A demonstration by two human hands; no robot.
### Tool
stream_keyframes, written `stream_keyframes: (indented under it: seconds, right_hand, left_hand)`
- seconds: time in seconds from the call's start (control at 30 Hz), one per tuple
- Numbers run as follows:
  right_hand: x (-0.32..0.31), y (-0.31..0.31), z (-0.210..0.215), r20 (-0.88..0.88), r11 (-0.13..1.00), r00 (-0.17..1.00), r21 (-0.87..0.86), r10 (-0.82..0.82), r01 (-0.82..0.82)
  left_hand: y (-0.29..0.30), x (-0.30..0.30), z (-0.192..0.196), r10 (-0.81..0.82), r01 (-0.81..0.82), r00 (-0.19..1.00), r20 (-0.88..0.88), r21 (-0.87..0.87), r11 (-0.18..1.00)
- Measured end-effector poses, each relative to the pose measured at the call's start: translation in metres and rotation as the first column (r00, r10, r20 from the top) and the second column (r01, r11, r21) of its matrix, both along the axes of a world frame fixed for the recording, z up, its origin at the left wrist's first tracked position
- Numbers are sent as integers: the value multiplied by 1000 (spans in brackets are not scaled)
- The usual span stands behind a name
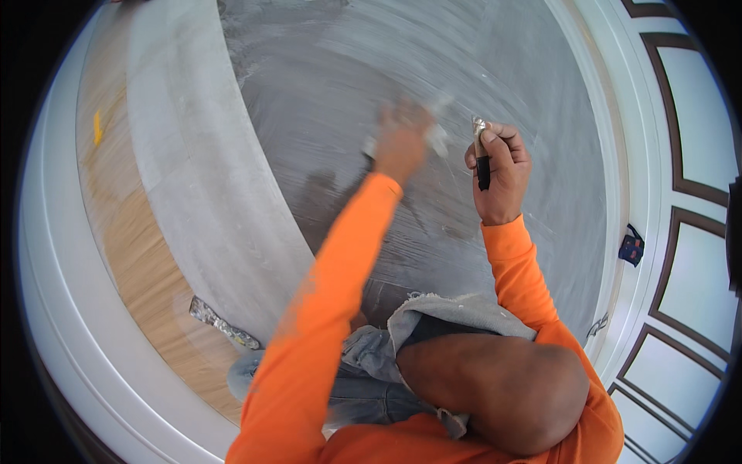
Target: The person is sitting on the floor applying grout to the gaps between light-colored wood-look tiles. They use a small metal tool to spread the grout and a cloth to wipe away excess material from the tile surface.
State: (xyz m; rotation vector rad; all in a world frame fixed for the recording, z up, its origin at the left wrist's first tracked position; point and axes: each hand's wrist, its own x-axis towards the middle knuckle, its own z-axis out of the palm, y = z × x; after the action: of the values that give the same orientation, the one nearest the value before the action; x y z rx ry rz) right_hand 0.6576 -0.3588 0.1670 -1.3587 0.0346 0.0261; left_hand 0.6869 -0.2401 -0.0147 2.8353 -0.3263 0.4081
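A: What is the right hand (498,174) doing?

B: It is closed in a fist around a knife (481,155) with a black handle. The metal blade sticks up out of the top of the fist, smeared with pale filler. The hand is raised above the grey floor (325,85), not touching it.

A: And the left hand (400,139)?

B: It reaches further forward, blurred. Its fingers curl over something pale, a rag (437,139) or a scrap of paper by the look of it, but the blur makes it impossible to say which. The hand seems clamped on it, pressed down against the floor just left of the knife.

A: What lies round the hands?

B: The floor there is grey with whitish streaks running across it. Both arms wear orange sleeves (332,294). Below them is a bare knee (502,387), bent, in frayed grey shorts (456,313).

A: Further out?

B: To the left, a pale grey band (193,170) curves along the floor, then a strip of wood flooring (131,247), then a white skirting (54,255). A second filler-caked tool (224,325) lies at the edge of the grey band, well apart from the hands. A small yellow thing (97,128) sits on the wood. To the right stands a white panelled door (688,255), with a small dark blue item (631,247) at its foot.
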Motion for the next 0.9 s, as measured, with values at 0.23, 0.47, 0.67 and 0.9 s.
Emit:
stream_keyframes:
  seconds: [0.23, 0.47, 0.67, 0.9]
  right_hand:
    - [5, -36, -13, -160, 970, 958, -74, -240, 231]
    - [10, -36, -18, -197, 950, 931, -17, -308, 311]
    - [27, -2, 12, -96, 975, 973, 49, -211, 217]
    - [30, -22, 20, -33, 969, 969, 0, -246, 246]
  left_hand:
    - [237, 63, -34, 680, -656, 727, -97, 195, 729]
    - [187, 16, -20, 642, -629, 766, -10, 191, 754]
    - [-19, -25, 20, 114, -121, 993, -42, -230, 966]
    - [-149, -179, 6, -807, 775, 590, -8, -275, 569]
